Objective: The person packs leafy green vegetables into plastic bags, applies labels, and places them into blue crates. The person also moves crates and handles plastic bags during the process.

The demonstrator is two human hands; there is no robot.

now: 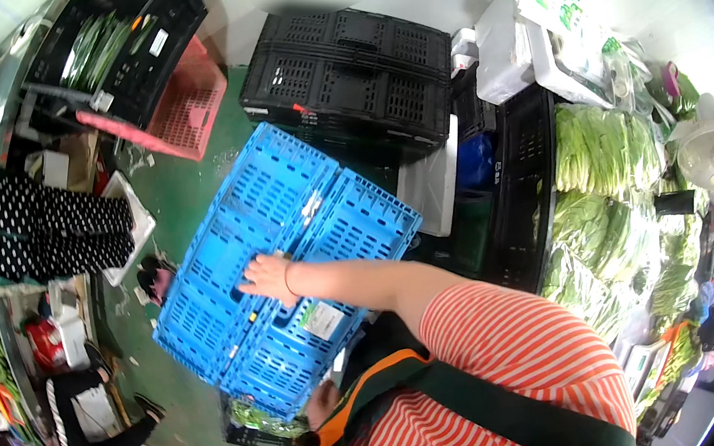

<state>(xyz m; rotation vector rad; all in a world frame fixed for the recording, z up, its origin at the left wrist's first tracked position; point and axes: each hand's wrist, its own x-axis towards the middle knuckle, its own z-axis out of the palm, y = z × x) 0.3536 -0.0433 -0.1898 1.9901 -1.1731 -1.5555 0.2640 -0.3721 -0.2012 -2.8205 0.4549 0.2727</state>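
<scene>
A blue plastic folding crate [213,270], its slotted panels folded flat, lies at a slant before me. My right hand [269,278] rests on it near the seam between two panels, fingers spread beside a handle slot. A white label [323,320] bearing writing is stuck on the near panel. At the crate's lower edge is my left hand [323,402], partly covered by my apron strap and blurred; how its fingers lie is hidden. Below that edge, a black crate with bagged greens [264,417] shows in part.
Stacked black folding crates [350,80] stand beyond, beside a white foam box [427,186]. Bagged leafy vegetables [608,208] fill the right side. A pink crate [189,103] sits under a black crate [164,17] at upper left. Other people's legs [91,404] are on the left.
</scene>
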